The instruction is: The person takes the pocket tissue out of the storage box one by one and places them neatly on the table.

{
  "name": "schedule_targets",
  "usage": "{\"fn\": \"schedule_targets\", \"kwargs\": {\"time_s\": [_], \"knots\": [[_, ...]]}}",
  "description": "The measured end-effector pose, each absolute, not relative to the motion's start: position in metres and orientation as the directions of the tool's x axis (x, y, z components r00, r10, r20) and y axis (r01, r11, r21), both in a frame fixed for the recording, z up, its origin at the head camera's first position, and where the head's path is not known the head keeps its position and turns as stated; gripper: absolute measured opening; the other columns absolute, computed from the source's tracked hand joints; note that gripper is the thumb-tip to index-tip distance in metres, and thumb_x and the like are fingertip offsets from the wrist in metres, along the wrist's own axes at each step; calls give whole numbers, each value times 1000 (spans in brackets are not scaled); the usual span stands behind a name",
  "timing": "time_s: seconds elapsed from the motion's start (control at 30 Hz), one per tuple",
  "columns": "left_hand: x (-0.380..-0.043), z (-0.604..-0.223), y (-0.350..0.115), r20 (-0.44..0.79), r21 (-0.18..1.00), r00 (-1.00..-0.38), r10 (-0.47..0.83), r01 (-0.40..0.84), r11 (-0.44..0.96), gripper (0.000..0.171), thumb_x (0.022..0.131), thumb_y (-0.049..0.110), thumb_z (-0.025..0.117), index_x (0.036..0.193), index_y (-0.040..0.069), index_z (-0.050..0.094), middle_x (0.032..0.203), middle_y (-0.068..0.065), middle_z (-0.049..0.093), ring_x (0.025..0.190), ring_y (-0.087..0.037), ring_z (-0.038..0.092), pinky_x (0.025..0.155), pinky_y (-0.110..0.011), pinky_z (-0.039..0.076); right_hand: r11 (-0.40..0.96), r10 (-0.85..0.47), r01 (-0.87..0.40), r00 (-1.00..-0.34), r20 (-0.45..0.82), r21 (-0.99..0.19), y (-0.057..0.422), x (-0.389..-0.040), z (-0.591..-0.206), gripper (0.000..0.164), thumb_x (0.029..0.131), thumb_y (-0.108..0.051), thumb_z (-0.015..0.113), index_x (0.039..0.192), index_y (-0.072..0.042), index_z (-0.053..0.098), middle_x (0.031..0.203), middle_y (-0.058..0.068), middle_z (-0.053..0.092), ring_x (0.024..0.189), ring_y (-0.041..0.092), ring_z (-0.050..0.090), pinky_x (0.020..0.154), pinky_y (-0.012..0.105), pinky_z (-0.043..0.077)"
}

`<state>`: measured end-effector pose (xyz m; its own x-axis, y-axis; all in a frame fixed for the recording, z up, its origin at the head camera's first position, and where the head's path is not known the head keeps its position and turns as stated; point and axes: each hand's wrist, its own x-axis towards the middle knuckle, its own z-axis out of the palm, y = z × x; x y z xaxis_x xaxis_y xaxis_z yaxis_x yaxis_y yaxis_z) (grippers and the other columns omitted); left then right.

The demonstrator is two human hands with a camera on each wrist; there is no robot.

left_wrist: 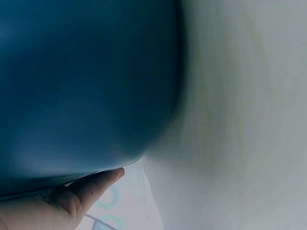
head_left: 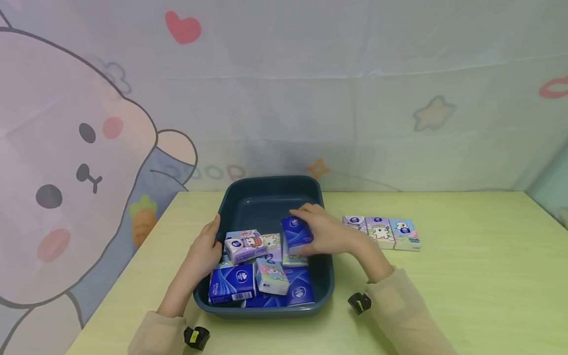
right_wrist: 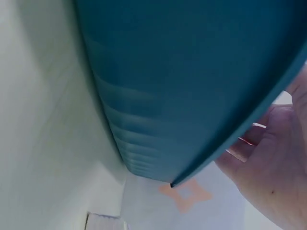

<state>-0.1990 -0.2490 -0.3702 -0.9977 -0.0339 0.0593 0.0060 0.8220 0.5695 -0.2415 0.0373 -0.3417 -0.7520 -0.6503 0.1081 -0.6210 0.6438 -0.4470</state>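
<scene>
A dark blue plastic tub (head_left: 270,309) holds several small tissue packs, some deep blue, some with pastel cartoon prints. My left hand (head_left: 205,250) grips the tub's left rim, thumb on the inner side; in the left wrist view a finger (left_wrist: 98,188) lies along the outer wall. Over the tub's right side, my right hand (head_left: 327,230) pinches a blue tissue pack (head_left: 296,231) between thumb and fingers. Beneath that pack lies a pastel one, partly covered. A purple cartoon pack (head_left: 245,245) sits atop the pile near my left hand. The right wrist view hides the held pack behind the tub wall.
Right of the tub, a row of three cartoon tissue packs (head_left: 380,231) lies on the pale yellow-green table (head_left: 466,286). A printed cloth (head_left: 284,98) with a cartoon bear hangs behind the table. The tub's far end shows its bare floor.
</scene>
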Motion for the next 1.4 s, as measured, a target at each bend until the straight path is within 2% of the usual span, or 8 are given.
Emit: {"fn": "schedule_targets", "kwargs": {"time_s": [0.3, 0.57, 0.9, 1.1, 1.4], "knots": [[-200, -371, -248, 61, 572, -998, -29, 11, 820, 60, 92, 5, 35, 146, 4, 10, 151, -22, 18, 137, -42, 21, 107, -55, 26, 651, -609, -588, -782, 132, -479, 50, -239, -336, 88, 68, -41, 75, 140, -11, 35, 133, 5, 41, 120, 21, 41, 98, 41, 46], [-200, -369, -249, 62, 575, -997, -35, 7, 818, 60, 92, 4, 34, 146, 4, 10, 150, -22, 18, 137, -43, 22, 107, -55, 26, 659, -588, -573, -796, 142, -487, 62, -241, -333, 85, 71, -32, 74, 142, -11, 33, 135, 7, 39, 120, 22, 40, 99, 41, 44], [-206, -373, -246, 78, 567, -997, -17, 31, 823, 59, 91, 3, 34, 146, 3, 11, 150, -23, 20, 136, -42, 23, 107, -55, 26, 681, -535, -527, -832, 146, -508, 88, -244, -332, 84, 70, -31, 75, 141, -13, 34, 142, 6, 33, 130, 24, 34, 106, 45, 37], [-208, -373, -246, 71, 557, -997, -15, 28, 830, 60, 91, 4, 34, 146, 3, 11, 150, -23, 19, 137, -42, 22, 107, -55, 26, 656, -545, -548, -819, 176, -520, 100, -244, -332, 83, 68, -27, 75, 140, -12, 36, 138, 3, 37, 125, 20, 37, 103, 43, 39], [-208, -371, -251, 77, 545, -997, -16, 29, 838, 60, 91, 4, 34, 146, 2, 10, 150, -23, 18, 136, -43, 22, 107, -56, 25, 670, -522, -521, -837, 164, -529, 116, -247, -337, 84, 67, -27, 76, 140, -11, 36, 136, 2, 39, 120, 20, 40, 98, 43, 41]]}}
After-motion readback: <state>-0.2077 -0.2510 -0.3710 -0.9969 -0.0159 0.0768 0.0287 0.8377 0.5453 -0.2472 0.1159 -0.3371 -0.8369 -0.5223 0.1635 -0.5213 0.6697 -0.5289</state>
